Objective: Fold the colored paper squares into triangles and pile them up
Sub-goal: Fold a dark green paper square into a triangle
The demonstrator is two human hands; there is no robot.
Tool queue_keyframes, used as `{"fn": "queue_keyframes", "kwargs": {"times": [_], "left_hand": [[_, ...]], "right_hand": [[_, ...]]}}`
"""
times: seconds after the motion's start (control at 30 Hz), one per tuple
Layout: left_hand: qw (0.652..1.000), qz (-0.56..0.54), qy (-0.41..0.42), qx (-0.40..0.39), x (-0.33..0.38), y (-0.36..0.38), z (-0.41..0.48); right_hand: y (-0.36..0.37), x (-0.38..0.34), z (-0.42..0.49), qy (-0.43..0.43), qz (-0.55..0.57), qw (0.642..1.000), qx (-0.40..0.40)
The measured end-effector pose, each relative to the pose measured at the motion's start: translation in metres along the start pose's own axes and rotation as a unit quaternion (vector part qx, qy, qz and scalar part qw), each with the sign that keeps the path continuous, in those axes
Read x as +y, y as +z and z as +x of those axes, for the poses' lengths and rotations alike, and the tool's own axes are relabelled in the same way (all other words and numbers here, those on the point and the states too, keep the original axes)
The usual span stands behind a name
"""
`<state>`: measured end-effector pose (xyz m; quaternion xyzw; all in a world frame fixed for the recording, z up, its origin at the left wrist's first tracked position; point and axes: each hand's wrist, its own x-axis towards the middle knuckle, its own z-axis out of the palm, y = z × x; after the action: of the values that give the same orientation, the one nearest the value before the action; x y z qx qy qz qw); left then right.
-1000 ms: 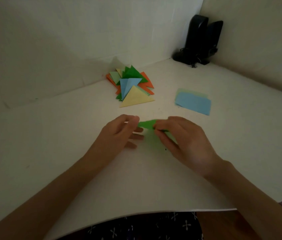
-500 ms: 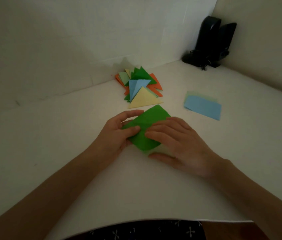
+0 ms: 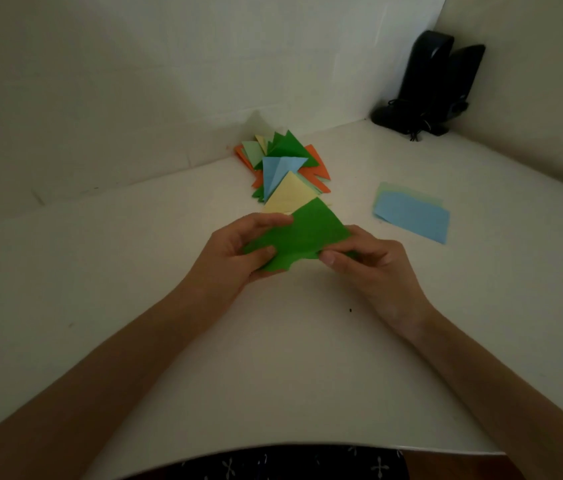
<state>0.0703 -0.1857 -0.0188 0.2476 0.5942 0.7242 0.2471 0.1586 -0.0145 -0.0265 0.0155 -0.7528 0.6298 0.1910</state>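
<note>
A dark green paper square (image 3: 302, 233) is lifted off the white table, bent and partly folded, its top corner pointing away from me. My left hand (image 3: 235, 252) pinches its left edge between thumb and fingers. My right hand (image 3: 366, 263) pinches its lower right edge. Behind it lies the pile of folded triangles (image 3: 285, 168) in yellow, blue, green and orange, with a yellow triangle (image 3: 288, 195) at the front. To the right a small stack of unfolded squares (image 3: 411, 214) lies flat, light blue on top, pale green under it.
The white table (image 3: 134, 271) sits in a corner between two pale walls. Two black speakers (image 3: 429, 84) with cables stand at the back right corner. The table's front edge runs close to my body at the bottom.
The green paper lay flat under both hands half a second ago; now both hands have raised it and are bending it. A second ago it was held bunched between the fingers.
</note>
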Motion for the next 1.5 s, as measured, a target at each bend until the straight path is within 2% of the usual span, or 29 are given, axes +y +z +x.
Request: {"fn": "queue_keyframes", "kwargs": {"times": [0.2,0.3,0.4,0.53,0.67,0.77,0.87,1.13,1.3,1.5], "left_hand": [[1.0,-0.004,0.013,0.01,0.002,0.006,-0.004],[0.993,0.088,0.076,0.019,0.002,0.007,-0.005],[0.988,0.104,0.101,0.057,0.0,0.007,-0.004],[0.985,0.111,0.12,0.056,-0.004,0.005,-0.003],[0.98,0.138,0.132,0.054,-0.004,0.007,-0.006],[0.972,0.171,0.145,0.069,-0.004,0.007,-0.008],[0.964,0.214,0.144,0.068,-0.003,0.008,-0.009],[0.958,0.228,0.163,0.055,-0.002,0.008,-0.01],[0.962,0.228,0.145,0.026,-0.004,0.01,-0.01],[0.977,0.164,0.103,0.094,0.003,-0.002,0.0]], "right_hand": [[-0.002,-0.003,-0.001,0.009,-0.034,0.997,0.074],[-0.003,-0.002,-0.002,0.005,-0.052,0.995,0.089],[-0.002,-0.002,-0.002,0.003,-0.056,0.995,0.077],[-0.002,-0.008,-0.004,0.004,0.004,1.0,0.018],[-0.001,-0.013,-0.002,0.046,0.024,0.998,0.045],[-0.003,-0.014,0.0,0.044,0.027,0.998,0.047],[-0.003,-0.013,-0.001,0.048,0.021,0.997,0.059],[0.0,-0.012,-0.002,0.055,0.036,0.996,0.054],[-0.001,-0.015,-0.003,0.128,0.066,0.989,0.02],[-0.004,-0.015,-0.002,0.112,0.03,0.989,0.087]]}}
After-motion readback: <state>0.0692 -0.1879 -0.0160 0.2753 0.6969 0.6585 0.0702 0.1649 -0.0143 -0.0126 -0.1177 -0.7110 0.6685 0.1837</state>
